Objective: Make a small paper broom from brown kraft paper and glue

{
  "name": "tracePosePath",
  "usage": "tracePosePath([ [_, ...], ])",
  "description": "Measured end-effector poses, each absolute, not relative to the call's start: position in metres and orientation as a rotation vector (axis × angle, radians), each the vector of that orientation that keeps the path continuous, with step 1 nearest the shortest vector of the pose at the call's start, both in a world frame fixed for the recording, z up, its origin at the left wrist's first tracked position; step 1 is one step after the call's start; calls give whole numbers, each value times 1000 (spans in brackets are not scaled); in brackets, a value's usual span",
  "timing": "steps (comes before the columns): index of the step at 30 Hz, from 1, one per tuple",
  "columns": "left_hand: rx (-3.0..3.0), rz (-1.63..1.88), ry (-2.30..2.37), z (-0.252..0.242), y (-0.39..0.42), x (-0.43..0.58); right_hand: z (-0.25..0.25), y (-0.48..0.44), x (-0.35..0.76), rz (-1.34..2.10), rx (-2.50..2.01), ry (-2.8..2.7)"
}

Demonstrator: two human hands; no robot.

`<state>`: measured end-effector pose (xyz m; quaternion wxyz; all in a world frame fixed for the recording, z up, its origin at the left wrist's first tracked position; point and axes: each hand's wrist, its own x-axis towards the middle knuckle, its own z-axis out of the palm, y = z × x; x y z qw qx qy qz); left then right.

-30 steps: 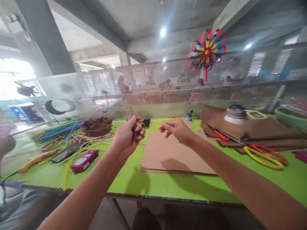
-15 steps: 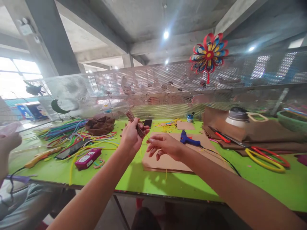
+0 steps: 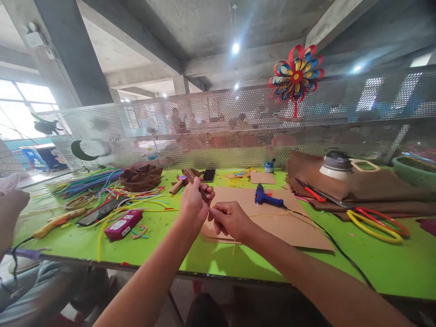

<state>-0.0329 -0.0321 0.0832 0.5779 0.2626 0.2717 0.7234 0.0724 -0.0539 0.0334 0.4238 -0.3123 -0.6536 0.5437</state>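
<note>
Bundle (image 3: 190, 176), head view: brown strips clasped in left hand (image 3: 196, 202), ends toward eleven o'clock; a slackened grip could scatter them.
Right hand (image 3: 227, 220): apparently pinching yellow strand (image 3: 234, 248), which dangles toward six o'clock and could snag.
Glue gun (image 3: 267, 197): at two o'clock, exposed to a stray knock.

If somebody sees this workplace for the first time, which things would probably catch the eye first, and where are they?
Probably first, the red, blue and yellow flower ornament at the upper right. Next, near the centre, the left hand grips a brown bundle, with the right hand close beside it. The blue glue gun also stands out, lying on brown cardboard right of centre.
</note>
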Motion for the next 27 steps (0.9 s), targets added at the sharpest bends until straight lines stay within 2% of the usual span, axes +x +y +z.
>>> tracePosePath([
  [13, 441, 1555, 699, 71, -5, -42, 13, -106, 117, 1470, -1002, -1781],
  [19, 475, 1572, 697, 70, -14, -32, 8, -97, 139, 1489, -1031, -1898],
  [21, 500, 1600, 691, 72, -23, -29, 13, -86, 155, 1230, -1091, -1951],
  [24, 539, 1628, 679, 72, -37, -24, 29, -72, 172, 475, -1168, -1827],
  [25, 554, 1642, 676, 72, -41, -21, 35, -69, 172, 336, -1147, -1772],
  [27, 580, 1690, 686, 70, -47, -14, 45, -67, 160, 369, -1057, -1752],
])
